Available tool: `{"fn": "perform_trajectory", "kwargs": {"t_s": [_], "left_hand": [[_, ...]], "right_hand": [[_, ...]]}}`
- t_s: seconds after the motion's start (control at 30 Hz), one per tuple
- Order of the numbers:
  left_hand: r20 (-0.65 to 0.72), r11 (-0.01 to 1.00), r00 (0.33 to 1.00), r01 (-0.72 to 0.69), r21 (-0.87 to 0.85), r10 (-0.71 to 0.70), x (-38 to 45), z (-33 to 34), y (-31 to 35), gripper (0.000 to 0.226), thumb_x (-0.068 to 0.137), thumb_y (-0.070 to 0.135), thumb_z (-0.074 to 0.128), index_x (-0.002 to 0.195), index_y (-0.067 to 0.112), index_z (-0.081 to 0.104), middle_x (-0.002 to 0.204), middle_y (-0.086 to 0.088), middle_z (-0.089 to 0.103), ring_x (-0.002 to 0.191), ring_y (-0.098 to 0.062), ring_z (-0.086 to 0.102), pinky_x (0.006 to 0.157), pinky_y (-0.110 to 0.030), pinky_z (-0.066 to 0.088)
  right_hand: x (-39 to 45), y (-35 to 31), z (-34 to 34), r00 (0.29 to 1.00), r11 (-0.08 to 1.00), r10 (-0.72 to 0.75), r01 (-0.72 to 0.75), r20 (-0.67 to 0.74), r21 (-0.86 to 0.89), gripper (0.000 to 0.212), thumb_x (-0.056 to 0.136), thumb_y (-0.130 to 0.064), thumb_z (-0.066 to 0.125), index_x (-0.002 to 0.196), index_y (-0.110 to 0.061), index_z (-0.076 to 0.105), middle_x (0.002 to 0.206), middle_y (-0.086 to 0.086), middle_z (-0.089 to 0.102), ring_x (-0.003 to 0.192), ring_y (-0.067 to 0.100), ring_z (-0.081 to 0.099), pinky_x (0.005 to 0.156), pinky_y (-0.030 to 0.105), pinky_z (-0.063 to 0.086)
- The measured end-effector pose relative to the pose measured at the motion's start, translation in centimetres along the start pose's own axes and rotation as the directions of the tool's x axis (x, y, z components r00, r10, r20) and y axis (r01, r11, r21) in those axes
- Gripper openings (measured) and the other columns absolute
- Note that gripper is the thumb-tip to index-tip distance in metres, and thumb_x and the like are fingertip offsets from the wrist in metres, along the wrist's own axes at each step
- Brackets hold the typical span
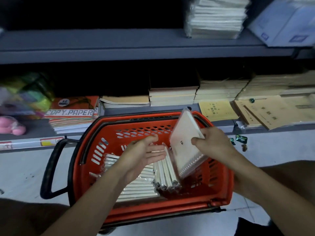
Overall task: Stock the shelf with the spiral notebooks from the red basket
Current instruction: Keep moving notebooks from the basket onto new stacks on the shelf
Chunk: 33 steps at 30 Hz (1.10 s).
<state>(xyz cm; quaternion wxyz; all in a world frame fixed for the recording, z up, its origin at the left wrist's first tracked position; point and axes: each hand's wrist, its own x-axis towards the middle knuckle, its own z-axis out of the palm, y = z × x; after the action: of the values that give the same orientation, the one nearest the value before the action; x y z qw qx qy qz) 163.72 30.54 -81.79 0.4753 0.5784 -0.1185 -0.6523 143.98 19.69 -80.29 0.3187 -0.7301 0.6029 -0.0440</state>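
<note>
One head-worn wide view looks forward and steeply down from close above the red basket (153, 206) on the floor (22, 171), with shelves (119, 48) at 12 o'clock and both forearms entering from 6 o'clock.

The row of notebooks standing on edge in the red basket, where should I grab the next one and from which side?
Pinch the upward long edge of the outermost notebook in the standing row, coming from above. They stand packed together with spiral coils low at the near end, so only the top edges are free. The left hand hovers open over them.
</note>
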Motion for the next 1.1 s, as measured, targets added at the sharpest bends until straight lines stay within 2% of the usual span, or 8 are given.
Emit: {"fn": "perform_trajectory", "kwargs": {"t_s": [0.13, 0.27, 0.43, 0.6, 0.7, 0.83, 0.93, 1.1], "left_hand": [[0.106, 0.989, 0.994, 0.043, -0.144, -0.027, -3.6, -0.4, 4.3, 0.069, 0.094, 0.053, 0.056, 0.132, -0.005, 0.051, 0.118, -0.033, 0.068, 0.104, -0.045, 0.071, 0.095, -0.051, 0.056], [0.266, 0.967, 0.963, 0.021, -0.253, 0.049, -7.7, -0.7, 7.7, 0.080, 0.090, 0.062, 0.049, 0.135, -0.004, 0.051, 0.124, -0.034, 0.065, 0.112, -0.049, 0.066, 0.092, -0.056, 0.057], [0.295, 0.936, 0.921, -0.156, -0.316, 0.253, -10.6, -1.7, 7.9, 0.045, 0.097, 0.014, 0.045, 0.139, 0.002, 0.053, 0.132, -0.020, 0.065, 0.121, -0.035, 0.064, 0.097, -0.047, 0.055], [0.193, 0.880, 0.897, -0.312, -0.358, 0.397, -11.2, -3.2, 7.4, 0.045, 0.091, 0.008, 0.051, 0.135, 0.010, 0.058, 0.131, -0.017, 0.067, 0.120, -0.034, 0.065, 0.096, -0.047, 0.056], [0.144, 0.864, 0.888, -0.368, -0.344, 0.436, -11.4, -3.5, 7.8, 0.044, 0.089, 0.009, 0.052, 0.132, 0.011, 0.060, 0.129, -0.015, 0.069, 0.118, -0.032, 0.067, 0.094, -0.044, 0.057], [0.087, 0.849, 0.859, -0.474, -0.234, 0.504, -11.5, -3.4, 8.6, 0.042, 0.087, 0.007, 0.055, 0.128, 0.011, 0.064, 0.122, -0.015, 0.073, 0.113, -0.031, 0.069, 0.098, -0.043, 0.056], [0.071, 0.830, 0.828, -0.552, -0.082, 0.557, -11.5, -2.0, 9.7, 0.034, 0.093, 0.004, 0.055, 0.125, 0.008, 0.066, 0.115, -0.014, 0.075, 0.108, -0.030, 0.072, 0.091, -0.035, 0.059], [0.121, 0.759, 0.752, -0.651, -0.009, 0.647, -11.3, -0.2, 11.3, 0.056, 0.085, 0.053, 0.059, 0.131, 0.022, 0.060, 0.119, -0.005, 0.074, 0.104, -0.028, 0.073, 0.087, -0.044, 0.061]], "right_hand": [[-5.7, -3.9, -4.9, 0.946, 0.965, -0.261, 0.260, -0.193, -0.032, 0.016, 0.085, -0.024, 0.065, 0.073, -0.015, 0.067, 0.061, 0.003, 0.063, 0.058, 0.021, 0.062, 0.049, 0.032, 0.044], [-10.2, -6.2, -5.8, 0.647, 0.706, -0.702, 0.577, -0.299, -0.410, 0.013, 0.083, -0.022, 0.063, 0.096, -0.024, 0.066, 0.077, -0.009, 0.063, 0.069, 0.011, 0.055, 0.062, 0.025, 0.040], [-10.6, -7.4, -4.5, 0.466, 0.449, -0.872, 0.638, -0.151, -0.625, 0.062, 0.074, -0.010, 0.075, 0.134, -0.022, 0.061, 0.133, 0.005, 0.060, 0.120, 0.027, 0.050, 0.101, 0.046, 0.039], [-10.3, -8.3, -4.0, 0.663, 0.733, -0.665, 0.668, -0.344, -0.129, 0.076, 0.080, -0.018, 0.078, 0.143, -0.044, 0.046, 0.156, -0.017, 0.026, 0.145, 0.006, 0.025, 0.115, 0.041, 0.035], [-10.1, -7.8, -3.3, 0.712, 0.718, -0.564, 0.673, -0.418, 0.178, 0.075, 0.085, -0.018, 0.076, 0.141, -0.051, 0.041, 0.143, -0.027, 0.036, 0.131, -0.007, 0.044, 0.106, 0.035, 0.048], [-9.7, -7.7, -2.3, 0.604, 0.751, -0.654, 0.590, -0.455, -0.297, 0.086, 0.071, -0.019, 0.086, 0.147, -0.031, 0.047, 0.152, 0.004, 0.037, 0.134, 0.028, 0.044, 0.103, 0.050, 0.048], [-9.1, -8.4, -1.2, 0.645, 0.774, -0.632, 0.558, -0.430, -0.301, 0.080, 0.070, -0.010, 0.080, 0.142, -0.027, 0.051, 0.143, -0.008, 0.047, 0.118, 0.021, 0.055, 0.090, 0.043, 0.056], [-8.3, -10.4, -1.1, 0.813, 0.676, -0.239, 0.532, -0.531, 0.510, 0.022, 0.098, -0.011, 0.062, 0.112, -0.027, 0.069, 0.099, -0.013, 0.077, 0.094, 0.011, 0.074, 0.079, 0.030, 0.061]]}}
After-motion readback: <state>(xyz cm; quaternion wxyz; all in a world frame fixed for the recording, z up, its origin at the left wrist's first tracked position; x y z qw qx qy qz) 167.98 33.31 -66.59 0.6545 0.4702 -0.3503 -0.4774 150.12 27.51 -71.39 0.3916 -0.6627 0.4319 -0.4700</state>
